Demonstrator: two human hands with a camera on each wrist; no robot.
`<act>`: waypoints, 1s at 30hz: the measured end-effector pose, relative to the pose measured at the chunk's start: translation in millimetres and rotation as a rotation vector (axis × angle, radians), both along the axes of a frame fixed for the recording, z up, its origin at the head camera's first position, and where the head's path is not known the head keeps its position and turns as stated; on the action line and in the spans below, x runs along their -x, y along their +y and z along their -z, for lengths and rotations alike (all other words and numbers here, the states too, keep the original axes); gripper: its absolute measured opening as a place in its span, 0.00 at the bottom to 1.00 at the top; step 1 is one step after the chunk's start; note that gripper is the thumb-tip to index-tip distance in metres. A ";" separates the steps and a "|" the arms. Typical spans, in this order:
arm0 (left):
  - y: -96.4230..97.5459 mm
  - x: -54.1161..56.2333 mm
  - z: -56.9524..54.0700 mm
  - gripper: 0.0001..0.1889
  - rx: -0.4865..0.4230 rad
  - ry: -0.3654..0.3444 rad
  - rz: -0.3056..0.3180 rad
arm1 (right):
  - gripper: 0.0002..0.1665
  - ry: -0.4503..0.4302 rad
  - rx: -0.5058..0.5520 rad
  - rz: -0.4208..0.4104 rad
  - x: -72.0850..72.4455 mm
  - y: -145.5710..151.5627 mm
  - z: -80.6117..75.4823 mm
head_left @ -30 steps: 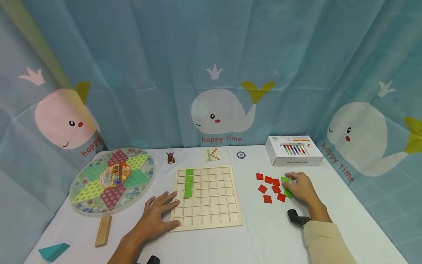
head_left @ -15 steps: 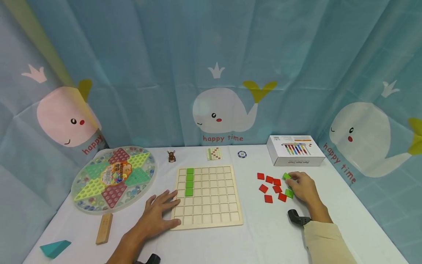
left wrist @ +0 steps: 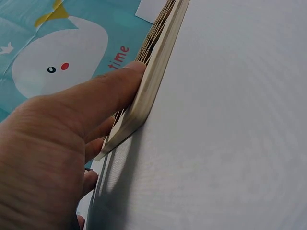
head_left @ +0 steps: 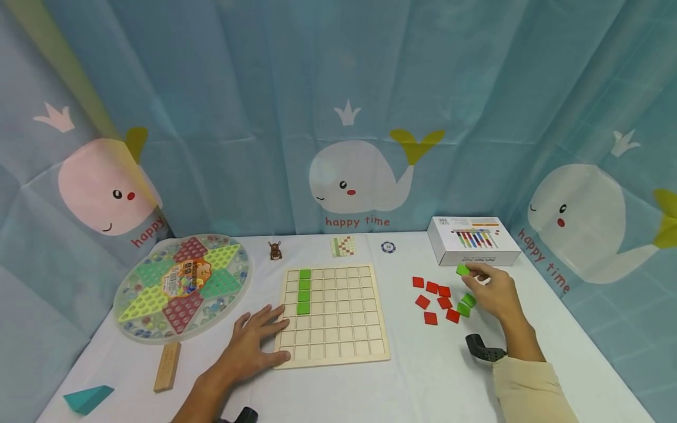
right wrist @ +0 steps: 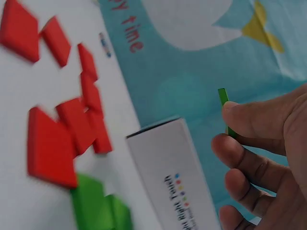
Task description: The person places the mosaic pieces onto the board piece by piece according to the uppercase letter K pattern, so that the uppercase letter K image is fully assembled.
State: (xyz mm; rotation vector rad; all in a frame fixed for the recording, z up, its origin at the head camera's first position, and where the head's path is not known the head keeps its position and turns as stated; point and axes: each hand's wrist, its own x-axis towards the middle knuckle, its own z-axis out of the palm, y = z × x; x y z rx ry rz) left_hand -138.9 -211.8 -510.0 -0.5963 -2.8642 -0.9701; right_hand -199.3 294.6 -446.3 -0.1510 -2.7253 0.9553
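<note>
My right hand (head_left: 497,291) pinches a green square tile (head_left: 462,269) between thumb and fingertips, raised above the table in front of the white box. In the right wrist view the held tile (right wrist: 223,97) appears edge-on. Two more green tiles (head_left: 463,309) lie below that hand, beside several loose red tiles (head_left: 444,303). With fingers spread, my left hand (head_left: 248,346) rests at the left edge of a wooden grid board (head_left: 338,320). Its thumb (left wrist: 103,96) touches the board's rim near a corner. A column of green tiles (head_left: 304,294) fills several cells at the board's upper left.
A white box (head_left: 473,244) stands at the back right. Along the back lie a blue-rimmed chip (head_left: 388,247), a small pattern card (head_left: 344,246) and a brown animal figurine (head_left: 275,251). To the left are a round marble game board (head_left: 182,288), a wooden block (head_left: 167,367) and a teal wedge (head_left: 89,399).
My right hand has lifted the green tile off the table and moved it slightly away from me, uncovering another green tile beneath. The left hand has stayed on the board.
</note>
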 end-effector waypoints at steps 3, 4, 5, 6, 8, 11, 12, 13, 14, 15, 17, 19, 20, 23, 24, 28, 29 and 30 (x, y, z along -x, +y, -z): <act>-0.3 0.3 0.3 0.36 0.002 -0.004 0.002 | 0.24 0.052 0.020 -0.055 -5.6 -3.4 -11.6; -0.5 0.3 0.2 0.36 0.002 -0.002 0.003 | 0.24 0.072 0.022 -0.065 -6.7 -4.6 -14.7; -0.8 0.4 0.1 0.36 0.001 0.001 0.003 | 0.23 0.089 0.027 -0.079 -8.4 -6.2 -17.8; -1.0 0.4 -0.1 0.36 -0.001 0.004 0.003 | 0.22 0.110 0.033 -0.082 -10.2 -8.1 -20.9; -1.3 0.5 -0.4 0.36 -0.002 0.013 0.006 | 0.22 0.131 0.039 -0.109 -15.8 -13.7 -30.6; -1.5 1.1 0.0 0.36 -0.004 0.026 0.008 | 0.22 0.153 0.043 -0.117 -22.8 -19.8 -41.2; -1.6 1.2 0.4 0.36 -0.004 0.030 0.011 | 0.22 0.162 0.045 -0.121 -25.1 -21.6 -44.5; -1.6 1.4 0.7 0.36 -0.005 0.033 0.014 | 0.22 0.161 0.046 -0.135 -27.8 -23.6 -48.4; -1.5 1.7 1.1 0.36 -0.008 0.034 0.016 | 0.23 0.164 0.054 -0.138 -30.8 -26.1 -52.3; -1.4 2.0 1.1 0.36 -0.011 0.035 0.018 | 0.23 0.176 0.060 -0.145 -33.5 -28.6 -55.9; -1.0 2.0 1.0 0.36 -0.014 0.034 0.022 | 0.23 0.192 0.078 -0.164 -38.3 -33.6 -62.3; -0.7 2.3 0.4 0.36 -0.016 0.028 0.021 | 0.22 0.218 0.098 -0.188 -42.2 -38.3 -66.7; -0.3 2.4 0.2 0.36 -0.014 0.025 0.020 | 0.22 0.234 0.105 -0.203 -43.8 -40.4 -68.3; -0.1 2.4 -0.2 0.36 -0.014 0.023 0.019 | 0.20 0.271 0.108 -0.241 -47.3 -46.5 -71.3; 0.0 2.3 -0.2 0.36 -0.014 0.024 0.019 | 0.19 0.283 0.104 -0.258 -48.2 -48.6 -72.2; -0.6 1.6 0.5 0.36 -0.014 0.035 0.022 | 0.18 0.308 0.103 -0.328 -50.4 -59.7 -75.5; -0.7 1.5 0.7 0.36 -0.013 0.038 0.022 | 0.18 0.313 0.103 -0.346 -50.6 -63.0 -75.8; -0.9 1.3 1.0 0.36 -0.012 0.039 0.022 | 0.18 0.316 0.106 -0.361 -50.6 -66.5 -75.9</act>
